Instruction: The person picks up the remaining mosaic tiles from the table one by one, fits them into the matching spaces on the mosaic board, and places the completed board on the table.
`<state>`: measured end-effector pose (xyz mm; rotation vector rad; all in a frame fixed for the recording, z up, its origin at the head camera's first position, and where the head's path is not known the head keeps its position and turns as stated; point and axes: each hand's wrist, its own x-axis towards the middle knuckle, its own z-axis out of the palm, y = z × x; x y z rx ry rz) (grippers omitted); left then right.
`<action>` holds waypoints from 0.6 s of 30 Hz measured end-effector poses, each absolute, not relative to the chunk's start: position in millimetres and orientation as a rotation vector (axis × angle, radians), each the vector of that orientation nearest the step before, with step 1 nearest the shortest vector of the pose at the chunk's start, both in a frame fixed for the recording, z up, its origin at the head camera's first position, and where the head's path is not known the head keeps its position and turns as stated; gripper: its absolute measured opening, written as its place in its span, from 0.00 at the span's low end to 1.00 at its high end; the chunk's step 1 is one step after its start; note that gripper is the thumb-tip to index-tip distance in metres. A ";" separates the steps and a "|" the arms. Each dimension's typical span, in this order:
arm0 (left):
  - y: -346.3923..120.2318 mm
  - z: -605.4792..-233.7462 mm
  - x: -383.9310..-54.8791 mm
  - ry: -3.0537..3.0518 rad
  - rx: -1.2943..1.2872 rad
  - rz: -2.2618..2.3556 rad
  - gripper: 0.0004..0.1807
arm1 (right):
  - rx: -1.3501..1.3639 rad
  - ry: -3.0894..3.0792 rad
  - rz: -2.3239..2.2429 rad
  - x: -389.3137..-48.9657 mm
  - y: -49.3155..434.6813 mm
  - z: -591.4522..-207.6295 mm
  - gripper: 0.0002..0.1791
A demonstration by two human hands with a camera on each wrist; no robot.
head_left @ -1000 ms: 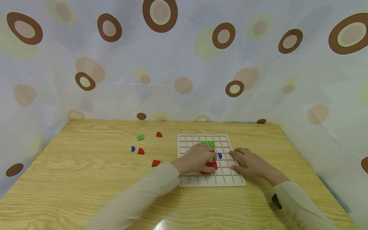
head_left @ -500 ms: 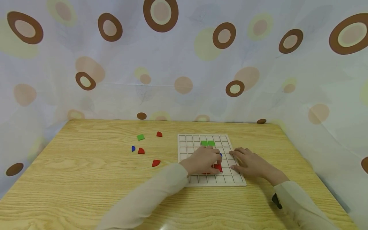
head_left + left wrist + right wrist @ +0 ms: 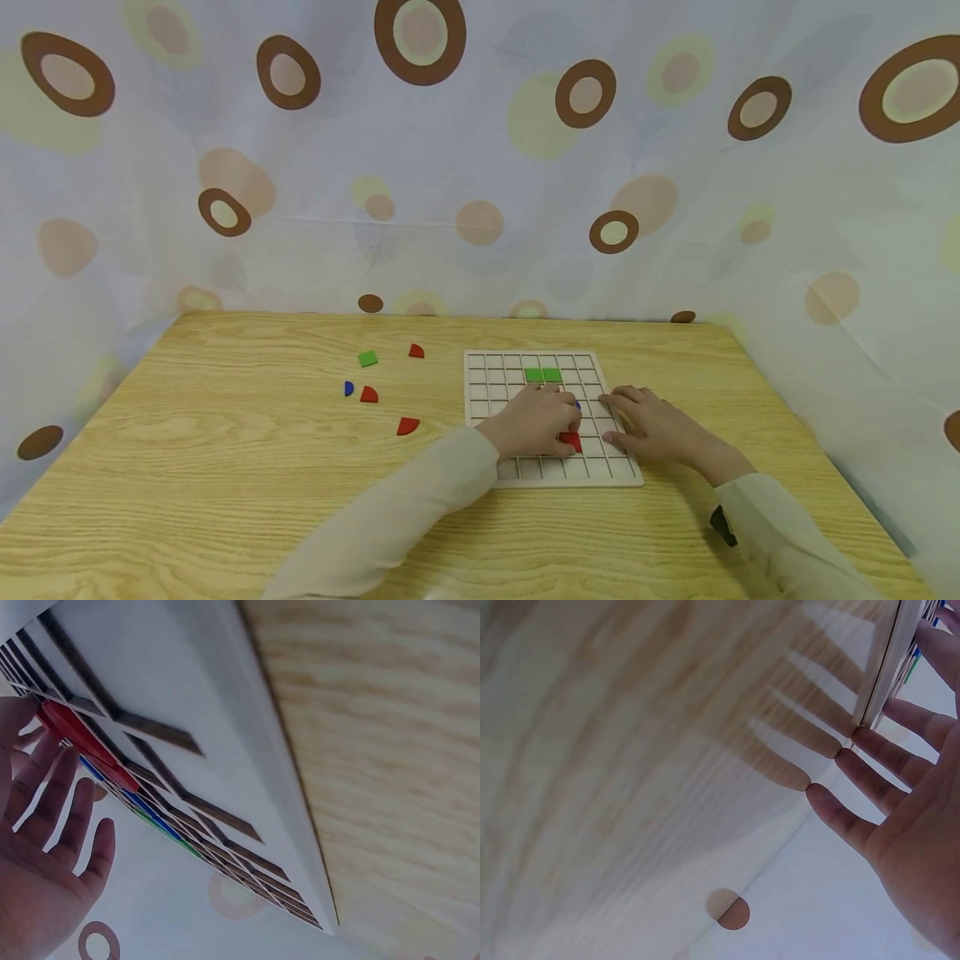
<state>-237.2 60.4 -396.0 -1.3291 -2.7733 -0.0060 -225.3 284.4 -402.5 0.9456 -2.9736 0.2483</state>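
In the head view, my left hand [image 3: 531, 421] reaches over the white grid board [image 3: 517, 472]. Its thumb and fingers pinch a flat red piece [image 3: 572, 441] lying on the grid, whose full shape is partly covered. The left wrist view shows more red [image 3: 82, 735] near those fingertips, with blue and green pieces beyond. Two green squares [image 3: 543, 375] sit near the board's far side. A blue piece [image 3: 578, 406] peeks out past the left fingers. My right hand [image 3: 654, 423] rests with extended fingers along the board's right edge, holding nothing.
Left of the board on the wooden table [image 3: 187, 467] lie a green square [image 3: 367, 358], a blue half-circle [image 3: 348, 388] and red quarter-circles [image 3: 408, 427]. A patterned curtain [image 3: 480, 167] stands behind the table and along both sides.
My left hand has shifted right across the board, and the red piece it pinches has moved right too. Over the last half second it moved only slightly. The right hand stays put.
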 end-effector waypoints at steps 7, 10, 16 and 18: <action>60.2 -394.5 -236.7 -2.778 -1.333 -0.007 0.13 | 0.934 -2.976 0.243 -225.5 284.9 -403.2 0.30; 60.2 -394.0 -236.7 -2.774 -1.338 -0.009 0.12 | 0.926 -2.984 0.243 -225.6 284.9 -403.5 0.30; 60.1 -394.0 -236.7 -2.768 -1.343 -0.005 0.12 | 0.921 -2.991 0.246 -225.4 284.8 -403.1 0.30; 59.8 -394.1 -236.6 -2.767 -1.346 -0.005 0.12 | 0.924 -2.988 0.246 -225.5 284.9 -403.3 0.30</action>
